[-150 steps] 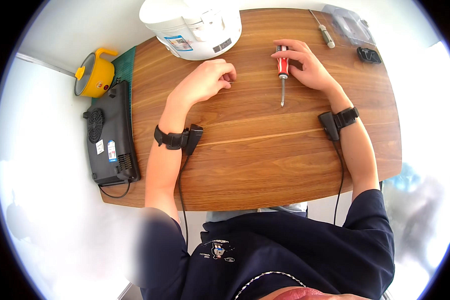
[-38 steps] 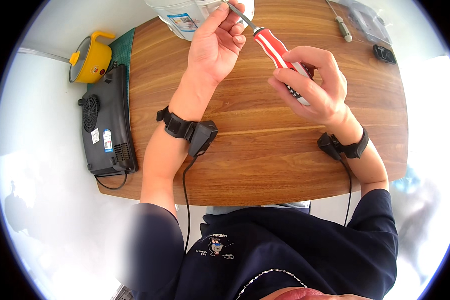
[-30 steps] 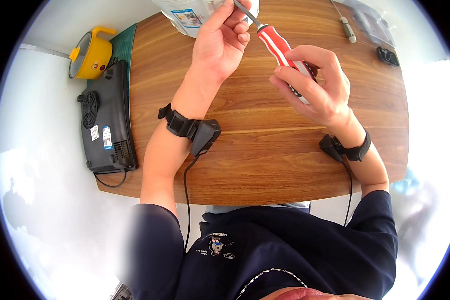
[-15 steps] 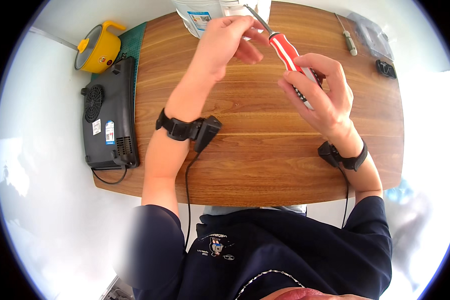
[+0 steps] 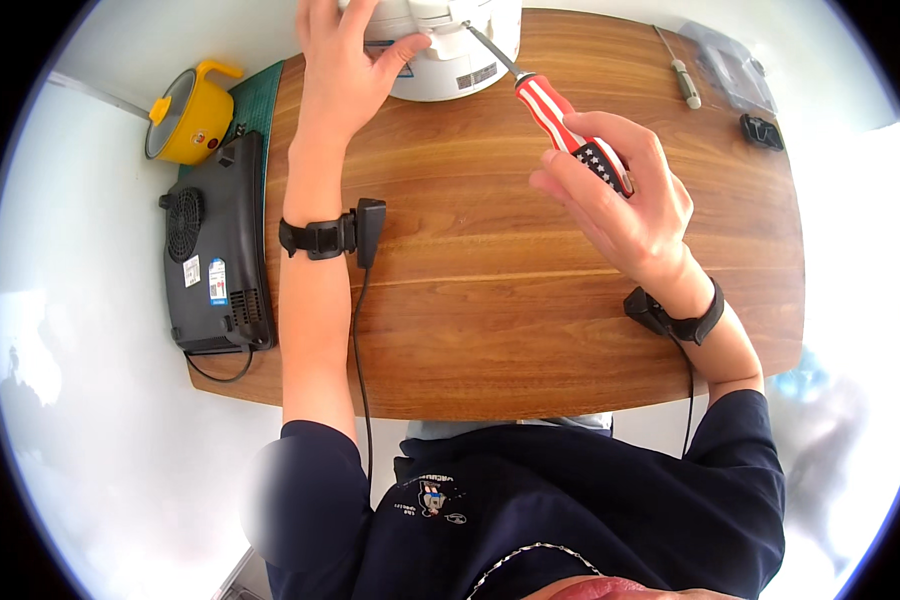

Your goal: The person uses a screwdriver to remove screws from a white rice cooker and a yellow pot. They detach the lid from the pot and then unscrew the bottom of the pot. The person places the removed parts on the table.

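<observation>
Fingers wrapped around its handle, my right hand (image 5: 625, 195) holds a screwdriver (image 5: 548, 108) with red and white stripes and a dark, starred section. The metal shaft points up and left, its tip at or very close to a white fitting on the side of a round white appliance (image 5: 438, 78). I cannot tell whether the tip touches it. My left hand (image 5: 342, 75) lies against the appliance's left side, thumb spread toward the front and fingers stretched out. The upper edge of the view cuts off some fingertips and the appliance's top.
A yellow electric pot (image 5: 192, 120) stands at far left on a green mat (image 5: 258, 105). Nearer lies a black vented appliance (image 5: 215, 245) with a cord. At far right are another screwdriver (image 5: 686, 85), a clear plastic case (image 5: 735, 65) and a small black object (image 5: 761, 132).
My left hand has moved left and away from the screwdriver's tip onto the white appliance. More of the appliance shows now. My right hand and the screwdriver have shifted slightly left.
</observation>
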The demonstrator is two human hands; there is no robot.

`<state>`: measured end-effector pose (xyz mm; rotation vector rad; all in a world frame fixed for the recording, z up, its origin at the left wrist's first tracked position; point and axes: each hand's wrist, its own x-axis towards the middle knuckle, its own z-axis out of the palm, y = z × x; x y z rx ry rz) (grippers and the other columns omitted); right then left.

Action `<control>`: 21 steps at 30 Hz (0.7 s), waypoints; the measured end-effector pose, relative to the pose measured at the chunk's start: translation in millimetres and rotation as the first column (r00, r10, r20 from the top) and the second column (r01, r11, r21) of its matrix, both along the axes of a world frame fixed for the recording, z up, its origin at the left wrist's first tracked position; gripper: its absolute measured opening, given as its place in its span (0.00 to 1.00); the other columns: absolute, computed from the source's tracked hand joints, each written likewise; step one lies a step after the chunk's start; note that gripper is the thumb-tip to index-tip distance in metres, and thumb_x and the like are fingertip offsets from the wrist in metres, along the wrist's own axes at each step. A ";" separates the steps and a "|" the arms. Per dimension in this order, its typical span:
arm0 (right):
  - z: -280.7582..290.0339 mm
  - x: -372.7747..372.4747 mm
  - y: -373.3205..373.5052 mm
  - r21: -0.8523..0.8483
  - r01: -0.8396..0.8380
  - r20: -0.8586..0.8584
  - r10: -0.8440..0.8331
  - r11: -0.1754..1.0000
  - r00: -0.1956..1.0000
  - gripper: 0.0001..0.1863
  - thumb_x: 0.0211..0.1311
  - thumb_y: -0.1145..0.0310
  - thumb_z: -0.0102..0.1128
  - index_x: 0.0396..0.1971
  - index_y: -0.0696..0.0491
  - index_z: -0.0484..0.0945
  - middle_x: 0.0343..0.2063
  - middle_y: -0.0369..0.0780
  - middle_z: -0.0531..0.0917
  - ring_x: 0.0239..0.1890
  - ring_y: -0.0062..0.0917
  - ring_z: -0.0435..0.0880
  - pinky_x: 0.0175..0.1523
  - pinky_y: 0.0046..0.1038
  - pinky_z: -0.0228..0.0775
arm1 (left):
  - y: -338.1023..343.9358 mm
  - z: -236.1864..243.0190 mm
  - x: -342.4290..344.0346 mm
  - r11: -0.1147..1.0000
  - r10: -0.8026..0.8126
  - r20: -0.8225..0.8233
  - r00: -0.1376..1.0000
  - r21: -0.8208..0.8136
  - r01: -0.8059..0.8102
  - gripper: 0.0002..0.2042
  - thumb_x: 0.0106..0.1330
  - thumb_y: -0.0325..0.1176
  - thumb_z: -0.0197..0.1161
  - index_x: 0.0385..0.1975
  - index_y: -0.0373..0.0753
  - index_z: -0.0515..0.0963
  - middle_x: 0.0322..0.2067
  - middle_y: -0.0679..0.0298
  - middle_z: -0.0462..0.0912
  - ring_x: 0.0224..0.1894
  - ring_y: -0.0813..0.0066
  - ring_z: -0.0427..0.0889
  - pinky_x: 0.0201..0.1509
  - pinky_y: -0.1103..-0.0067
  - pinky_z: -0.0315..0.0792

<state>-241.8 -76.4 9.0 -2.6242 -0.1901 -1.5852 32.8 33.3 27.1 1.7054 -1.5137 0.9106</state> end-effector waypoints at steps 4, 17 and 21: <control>4.5 -3.0 -1.6 0.079 0.033 0.011 -0.034 0.996 0.999 0.16 0.48 0.73 0.78 0.39 0.49 0.85 0.46 0.39 0.83 0.32 0.24 0.85 0.32 0.22 0.79 | -0.8 -0.7 1.2 0.998 0.013 -0.009 1.000 0.055 -0.012 0.33 0.60 0.44 0.75 0.65 0.43 0.73 0.67 0.50 0.67 0.70 0.40 0.62 0.73 0.51 0.60; 19.5 -11.7 -21.4 0.294 0.061 0.062 -0.083 0.954 0.995 0.12 0.54 0.69 0.79 0.37 0.50 0.84 0.42 0.35 0.82 0.30 0.20 0.85 0.28 0.22 0.76 | -29.0 -15.5 -22.9 0.996 0.073 0.026 0.997 -0.052 -0.072 0.40 0.53 0.47 0.81 0.65 0.46 0.68 0.64 0.52 0.63 0.69 0.39 0.55 0.72 0.46 0.55; 18.1 -10.2 -14.9 0.274 0.072 0.067 -0.094 0.959 0.993 0.12 0.55 0.67 0.79 0.36 0.50 0.84 0.42 0.35 0.81 0.32 0.20 0.86 0.30 0.25 0.79 | -39.7 -22.7 -34.8 0.985 0.136 0.014 0.991 -0.109 -0.133 0.46 0.49 0.47 0.83 0.66 0.42 0.63 0.63 0.48 0.60 0.70 0.37 0.52 0.73 0.42 0.51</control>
